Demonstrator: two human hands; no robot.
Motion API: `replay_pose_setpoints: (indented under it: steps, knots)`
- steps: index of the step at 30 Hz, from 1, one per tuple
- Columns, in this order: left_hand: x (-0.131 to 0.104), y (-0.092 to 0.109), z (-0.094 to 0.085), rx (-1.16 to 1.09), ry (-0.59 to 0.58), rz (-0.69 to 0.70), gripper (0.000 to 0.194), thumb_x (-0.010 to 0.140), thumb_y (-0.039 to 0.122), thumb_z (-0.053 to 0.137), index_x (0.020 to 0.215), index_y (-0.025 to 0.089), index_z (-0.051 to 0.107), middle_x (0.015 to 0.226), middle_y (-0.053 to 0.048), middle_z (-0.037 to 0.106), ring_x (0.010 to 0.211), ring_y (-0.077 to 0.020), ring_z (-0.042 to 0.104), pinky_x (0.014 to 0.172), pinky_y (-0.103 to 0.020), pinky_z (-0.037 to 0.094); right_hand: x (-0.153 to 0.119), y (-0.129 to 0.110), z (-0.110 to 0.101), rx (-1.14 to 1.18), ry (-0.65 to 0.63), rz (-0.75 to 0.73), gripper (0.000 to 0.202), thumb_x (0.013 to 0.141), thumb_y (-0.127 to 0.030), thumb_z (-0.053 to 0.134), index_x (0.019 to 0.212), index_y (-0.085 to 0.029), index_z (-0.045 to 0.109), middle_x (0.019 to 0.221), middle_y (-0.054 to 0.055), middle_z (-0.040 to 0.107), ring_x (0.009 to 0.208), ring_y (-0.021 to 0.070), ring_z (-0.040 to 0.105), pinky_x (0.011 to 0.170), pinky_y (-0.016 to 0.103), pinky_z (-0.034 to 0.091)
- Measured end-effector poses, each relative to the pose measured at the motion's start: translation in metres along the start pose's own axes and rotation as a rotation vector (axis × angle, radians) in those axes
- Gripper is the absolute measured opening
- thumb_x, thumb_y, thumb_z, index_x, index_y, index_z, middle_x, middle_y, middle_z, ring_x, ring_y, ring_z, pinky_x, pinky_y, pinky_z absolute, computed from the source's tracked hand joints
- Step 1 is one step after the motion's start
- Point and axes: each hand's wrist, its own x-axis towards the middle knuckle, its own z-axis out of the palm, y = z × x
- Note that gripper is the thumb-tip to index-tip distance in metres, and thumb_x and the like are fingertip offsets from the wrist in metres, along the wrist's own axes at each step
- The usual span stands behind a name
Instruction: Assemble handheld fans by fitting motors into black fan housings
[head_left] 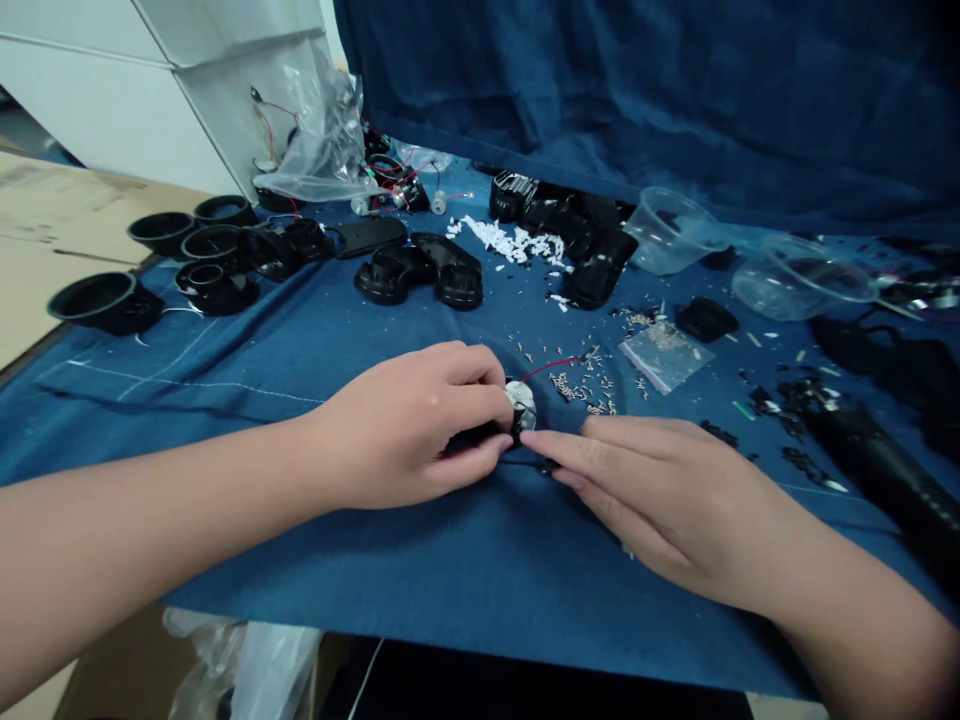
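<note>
In the middle of the blue cloth, my left hand (pixel 424 420) is closed around a small motor (pixel 521 400) with a silvery round end. A red wire (pixel 551 366) runs from it to the upper right, over loose screws (pixel 581 388). My right hand (pixel 667 490) comes in from the right with its fingers pinched together. Its index fingertip meets the lower edge of the motor. A thin black wire (pixel 521 462) leads to a small dark end at its thumb and finger. The lower part of the motor is hidden behind my left fingers.
Black cup-shaped housings (pixel 105 302) stand at the left, near curved black casings (pixel 420 270). White bits (pixel 510 240) are heaped behind. Clear plastic cups (pixel 671 230) and a small zip bag (pixel 666 355) lie right of centre. A black electric screwdriver (pixel 885 470) rests at the far right.
</note>
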Motion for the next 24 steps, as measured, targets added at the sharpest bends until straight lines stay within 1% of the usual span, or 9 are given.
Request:
replay_pose_setpoints:
  steps: [4, 8, 12, 14, 17, 20, 22, 24]
  knots:
    - [0.001, -0.001, -0.002, -0.045, -0.009, -0.029, 0.017, 0.108, 0.027, 0.063, 0.103, 0.020, 0.077, 0.112, -0.007, 0.073, 0.099, -0.0179, 0.069, 0.088, -0.031, 0.055, 0.005, -0.002, 0.003, -0.033, -0.024, -0.010, 0.029, 0.119, -0.022, 0.047, 0.132, -0.016, 0.072, 0.087, 0.001, 0.064, 0.075, 0.0109, 0.057, 0.068, 0.027, 0.042]
    - [0.001, 0.001, -0.003, 0.030, 0.035, -0.012, 0.018, 0.108, 0.029, 0.063, 0.104, 0.020, 0.078, 0.111, -0.007, 0.074, 0.098, -0.0196, 0.069, 0.087, -0.034, 0.055, 0.009, -0.002, 0.009, -0.048, -0.055, 0.021, 0.027, 0.119, -0.023, 0.046, 0.126, -0.017, 0.071, 0.090, 0.001, 0.065, 0.075, 0.0127, 0.056, 0.068, 0.029, 0.039]
    - [0.001, 0.006, -0.005, 0.132, 0.123, 0.097, 0.015, 0.106, 0.032, 0.070, 0.110, 0.019, 0.077, 0.110, -0.008, 0.075, 0.094, -0.0214, 0.068, 0.086, -0.037, 0.055, 0.010, -0.001, 0.011, 0.012, -0.087, 0.062, 0.024, 0.119, -0.024, 0.045, 0.118, -0.019, 0.069, 0.093, 0.000, 0.065, 0.077, 0.0137, 0.060, 0.068, 0.030, 0.039]
    - [0.002, 0.008, -0.005, 0.150, 0.112, 0.150, 0.014, 0.106, 0.033, 0.072, 0.113, 0.021, 0.076, 0.110, -0.008, 0.076, 0.093, -0.0214, 0.069, 0.087, -0.037, 0.056, 0.011, -0.001, 0.010, 0.046, -0.100, 0.082, 0.022, 0.119, -0.023, 0.046, 0.116, -0.019, 0.067, 0.095, -0.001, 0.065, 0.079, 0.0138, 0.061, 0.067, 0.030, 0.039]
    - [0.002, 0.010, -0.004, 0.171, 0.079, 0.156, 0.008, 0.107, 0.030, 0.070, 0.112, 0.024, 0.073, 0.110, -0.006, 0.077, 0.092, -0.0210, 0.069, 0.087, -0.037, 0.056, 0.012, -0.002, 0.010, 0.066, -0.120, 0.100, 0.021, 0.118, -0.023, 0.046, 0.112, -0.020, 0.066, 0.095, -0.001, 0.066, 0.079, 0.0139, 0.062, 0.067, 0.030, 0.040]
    - [0.001, 0.010, -0.001, 0.201, 0.091, 0.156, 0.004, 0.107, 0.027, 0.070, 0.105, 0.024, 0.072, 0.107, -0.005, 0.077, 0.089, -0.0205, 0.069, 0.085, -0.036, 0.055, 0.013, -0.004, 0.010, 0.063, -0.104, 0.136, 0.022, 0.118, -0.027, 0.047, 0.116, -0.020, 0.067, 0.096, -0.001, 0.068, 0.080, 0.0150, 0.064, 0.067, 0.031, 0.043]
    - [0.001, 0.009, -0.001, 0.209, 0.103, 0.147, 0.009, 0.107, 0.026, 0.070, 0.100, 0.023, 0.072, 0.105, -0.006, 0.077, 0.088, -0.0206, 0.068, 0.083, -0.037, 0.054, 0.011, -0.005, 0.011, 0.048, -0.073, 0.174, 0.020, 0.116, -0.030, 0.053, 0.126, -0.021, 0.067, 0.098, 0.000, 0.068, 0.079, 0.0155, 0.064, 0.065, 0.032, 0.043]
    - [0.002, 0.008, 0.000, 0.210, 0.120, 0.140, 0.012, 0.107, 0.027, 0.070, 0.097, 0.022, 0.073, 0.102, -0.006, 0.077, 0.086, -0.0209, 0.067, 0.082, -0.037, 0.053, 0.009, -0.004, 0.012, 0.021, -0.039, 0.203, 0.022, 0.113, -0.030, 0.058, 0.131, -0.021, 0.066, 0.102, 0.001, 0.068, 0.080, 0.0149, 0.063, 0.062, 0.031, 0.043]
